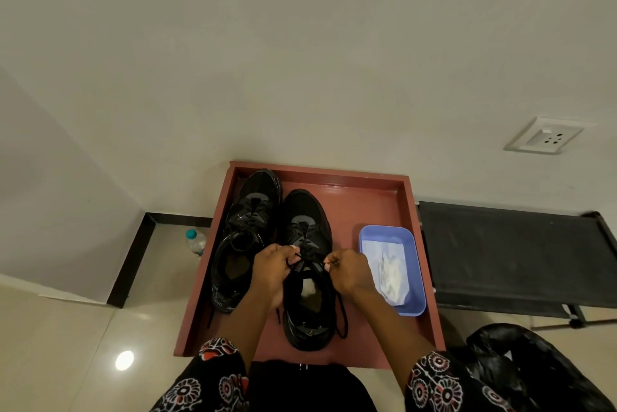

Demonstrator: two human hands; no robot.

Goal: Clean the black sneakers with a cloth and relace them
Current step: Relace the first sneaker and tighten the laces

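Observation:
Two black sneakers stand side by side on a reddish-brown tray-like table [364, 198], toes pointing away from me. The left sneaker [245, 231] has its laces tied. Over the throat of the right sneaker [305, 278], my left hand [272, 266] pinches a black lace end, and my right hand [347, 269] pinches the other lace strand at the opposite side. A loose lace [342, 315] trails down the shoe's right side. A white cloth [389, 268] lies in a blue plastic tub [415, 278] to the right.
The table has a raised rim and stands against a cream wall. A plastic water bottle [195, 241] sits on the floor at left. A black folding cot [514, 254] lies to the right, a black plastic bag [534, 368] near my right sleeve.

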